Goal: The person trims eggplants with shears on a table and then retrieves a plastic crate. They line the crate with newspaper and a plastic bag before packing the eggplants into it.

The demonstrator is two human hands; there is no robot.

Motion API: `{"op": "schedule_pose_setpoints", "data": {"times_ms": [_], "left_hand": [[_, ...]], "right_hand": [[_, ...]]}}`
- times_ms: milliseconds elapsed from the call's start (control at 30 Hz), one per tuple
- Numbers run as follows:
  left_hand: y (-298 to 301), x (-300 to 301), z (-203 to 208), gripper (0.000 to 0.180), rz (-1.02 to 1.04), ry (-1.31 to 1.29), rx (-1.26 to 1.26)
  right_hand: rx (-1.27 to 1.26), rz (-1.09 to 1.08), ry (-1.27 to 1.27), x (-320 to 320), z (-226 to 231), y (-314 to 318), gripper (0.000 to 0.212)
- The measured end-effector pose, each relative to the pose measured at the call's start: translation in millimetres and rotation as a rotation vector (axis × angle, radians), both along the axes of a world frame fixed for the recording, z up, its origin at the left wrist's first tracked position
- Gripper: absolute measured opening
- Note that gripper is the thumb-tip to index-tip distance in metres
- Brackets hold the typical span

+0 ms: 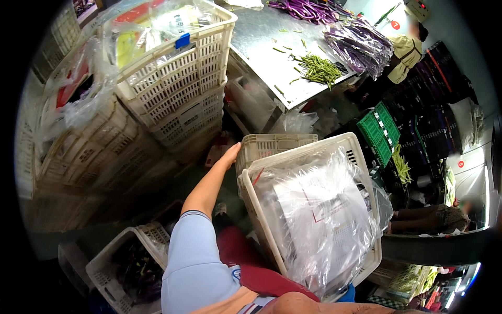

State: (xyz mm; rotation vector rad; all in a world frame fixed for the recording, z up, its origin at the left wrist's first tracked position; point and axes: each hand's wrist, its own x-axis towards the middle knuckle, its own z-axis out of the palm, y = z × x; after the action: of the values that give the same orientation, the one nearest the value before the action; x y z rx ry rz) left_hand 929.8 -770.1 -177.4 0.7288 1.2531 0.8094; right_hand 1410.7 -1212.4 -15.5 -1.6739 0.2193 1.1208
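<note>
1. Lower centre: your cream crate (361, 152), lined with clear plastic bags (319, 220), tilted against you.
2. Your left hand (230, 155), fingers flat on its far-left corner; right hand unseen, grip unknown.
3. Step: carrying; next needs a steady set-down.
4. Upper left: stacked crates (178, 89), bagged goods.
5. Top: metal table (261, 36), green beans (319, 68).

At the fingertips of the left hand (229, 155) stands a cream lattice crate (272, 145). Just right of the fingers, a white slotted crate (314, 152) carries a clear plastic bag (319, 220) over pale paper ruled with thin red lines. Behind the fingers runs a light blue sleeve (193, 256). Well beyond the fingers, green beans (319, 68) and purple beans (361, 44) lie on a grey steel table (256, 36). A green crate (379, 131) sits far right; the lower-left crate (104, 267) seems to hold dark purple produce.
</note>
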Motion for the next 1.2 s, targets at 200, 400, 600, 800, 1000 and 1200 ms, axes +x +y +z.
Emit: {"op": "schedule_pose_setpoints", "data": {"times_ms": [200, 400, 600, 800, 1000, 1200], "left_hand": [[91, 31, -61, 0.055, -0.129, 0.453, 0.344], [119, 39, -54, 0.045, -0.455, 0.817, 0.186], [110, 25, -51, 0.045, -0.463, 0.861, 0.207], [87, 12, -48, 0.045, -0.459, 0.848, 0.194], [49, 10, -69, 0.05, -0.318, 0.846, 0.206], [87, 39, -50, 0.05, -0.376, 0.909, 0.148]], "right_hand": [[-0.099, -0.131, -0.064, -35, -1, -3, 0.036], [-0.171, -0.267, -0.079, -67, 1, -16, 0.036], [-0.211, -0.34, -0.078, -86, 6, -39, 0.036], [-0.218, -0.382, -0.082, -104, 4, -73, 0.037], [-0.041, -0.421, 0.045, -95, 15, -59, 0.039], [0.138, -0.3, 0.014, -94, 66, 8, 0.035]]}}
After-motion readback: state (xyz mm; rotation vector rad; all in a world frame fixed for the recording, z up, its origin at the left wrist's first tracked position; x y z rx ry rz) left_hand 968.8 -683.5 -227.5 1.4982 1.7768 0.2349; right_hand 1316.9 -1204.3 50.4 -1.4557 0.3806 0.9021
